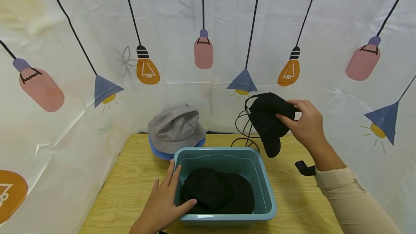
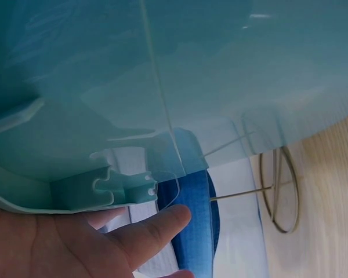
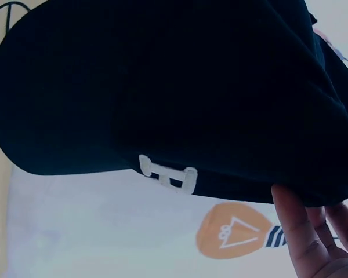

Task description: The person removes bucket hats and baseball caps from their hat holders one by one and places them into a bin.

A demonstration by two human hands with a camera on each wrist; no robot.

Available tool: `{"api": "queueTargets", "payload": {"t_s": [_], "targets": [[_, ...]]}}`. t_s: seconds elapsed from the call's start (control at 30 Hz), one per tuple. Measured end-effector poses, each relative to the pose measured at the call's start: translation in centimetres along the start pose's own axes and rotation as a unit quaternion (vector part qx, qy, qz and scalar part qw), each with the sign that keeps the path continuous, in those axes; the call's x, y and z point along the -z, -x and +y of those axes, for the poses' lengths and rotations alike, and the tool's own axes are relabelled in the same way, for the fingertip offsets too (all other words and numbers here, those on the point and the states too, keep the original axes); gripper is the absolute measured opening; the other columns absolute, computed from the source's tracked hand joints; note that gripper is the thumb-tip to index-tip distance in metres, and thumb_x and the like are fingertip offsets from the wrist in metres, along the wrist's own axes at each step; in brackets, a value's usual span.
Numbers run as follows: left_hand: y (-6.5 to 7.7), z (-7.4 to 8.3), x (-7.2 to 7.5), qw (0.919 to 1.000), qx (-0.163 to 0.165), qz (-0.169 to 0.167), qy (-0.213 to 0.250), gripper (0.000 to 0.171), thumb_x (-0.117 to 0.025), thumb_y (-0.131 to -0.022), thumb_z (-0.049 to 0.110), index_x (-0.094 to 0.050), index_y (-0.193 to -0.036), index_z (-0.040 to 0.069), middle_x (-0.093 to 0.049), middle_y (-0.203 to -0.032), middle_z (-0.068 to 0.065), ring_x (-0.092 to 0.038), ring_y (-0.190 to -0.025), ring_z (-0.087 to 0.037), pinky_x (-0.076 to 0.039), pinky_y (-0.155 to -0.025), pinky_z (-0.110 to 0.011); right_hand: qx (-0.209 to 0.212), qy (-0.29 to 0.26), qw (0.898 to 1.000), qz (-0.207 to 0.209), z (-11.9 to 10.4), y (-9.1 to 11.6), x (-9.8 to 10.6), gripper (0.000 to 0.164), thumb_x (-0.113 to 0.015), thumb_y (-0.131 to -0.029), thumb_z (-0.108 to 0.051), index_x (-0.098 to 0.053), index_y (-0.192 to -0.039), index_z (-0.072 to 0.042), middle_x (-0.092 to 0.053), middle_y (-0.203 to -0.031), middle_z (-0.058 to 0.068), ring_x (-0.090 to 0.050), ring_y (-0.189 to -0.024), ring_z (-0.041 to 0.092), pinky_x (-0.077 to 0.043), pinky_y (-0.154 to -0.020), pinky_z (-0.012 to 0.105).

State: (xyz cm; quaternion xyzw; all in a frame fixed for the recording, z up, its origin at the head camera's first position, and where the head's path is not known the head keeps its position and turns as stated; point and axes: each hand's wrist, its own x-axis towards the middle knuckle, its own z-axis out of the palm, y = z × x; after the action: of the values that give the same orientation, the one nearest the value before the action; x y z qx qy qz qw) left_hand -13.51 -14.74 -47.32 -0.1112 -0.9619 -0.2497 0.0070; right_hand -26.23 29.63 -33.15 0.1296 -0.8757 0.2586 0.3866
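My right hand (image 1: 305,122) pinches a black baseball cap (image 1: 269,118) between thumb and fingers, above the back right corner of a teal plastic bin (image 1: 271,194). The cap hangs brim down, and a white letter-like patch shows on it in the right wrist view. Against the left side of the bin rests my left hand (image 1: 165,201), fingers straight outside the wall and thumb across the near left corner. In the left wrist view, the palm (image 2: 52,243) lies along the bin's rim. Inside the bin sits another black cap (image 1: 211,190).
At the back left, a grey bucket hat (image 1: 175,127) sits on top of a blue hat (image 1: 159,152). A looped black wire stand (image 1: 243,140) is behind the bin at right. The wooden table (image 1: 130,176) meets a white curtain (image 1: 221,107) printed with lamps.
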Motion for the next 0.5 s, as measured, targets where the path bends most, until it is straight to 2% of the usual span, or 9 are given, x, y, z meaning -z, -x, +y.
{"api": "queueTargets", "payload": {"t_s": [0.17,0.4,0.5], "targets": [[0.0,0.0,0.0,1.0000,-0.001,0.001,-0.001,0.112,-0.059,-0.084,0.083,-0.018,-0.168,0.020,0.001,-0.176,-0.003,-0.043,-0.148,-0.038,-0.022,-0.114,-0.080,0.009,0.004,1.000,0.007,-0.5,-0.1,0.5,0.052,-0.092,-0.077,-0.015,-0.072,-0.123,-0.001,-0.068,-0.118,0.020,-0.064,-0.101,0.037,-0.046,-0.082,0.040],[0.1,0.0,0.0,1.0000,-0.002,0.002,-0.002,0.111,-0.059,-0.084,0.083,-0.019,-0.168,0.020,0.001,-0.176,-0.003,-0.045,-0.147,-0.037,-0.022,-0.114,-0.079,0.025,-0.002,1.000,0.020,-1.5,-0.2,1.1,0.052,-0.094,-0.076,-0.016,-0.073,-0.122,-0.003,-0.069,-0.117,0.018,-0.064,-0.097,0.034,-0.034,-0.071,0.000],[0.1,0.0,0.0,1.0000,-0.002,0.001,-0.002,0.112,-0.059,-0.084,0.083,-0.019,-0.168,0.020,0.001,-0.176,-0.003,-0.045,-0.147,-0.038,-0.023,-0.114,-0.079,0.033,-0.007,0.999,0.022,-2.0,-0.3,1.2,0.052,-0.094,-0.075,-0.017,-0.074,-0.121,-0.004,-0.069,-0.116,0.018,-0.064,-0.095,0.032,-0.033,-0.069,-0.006]]}}
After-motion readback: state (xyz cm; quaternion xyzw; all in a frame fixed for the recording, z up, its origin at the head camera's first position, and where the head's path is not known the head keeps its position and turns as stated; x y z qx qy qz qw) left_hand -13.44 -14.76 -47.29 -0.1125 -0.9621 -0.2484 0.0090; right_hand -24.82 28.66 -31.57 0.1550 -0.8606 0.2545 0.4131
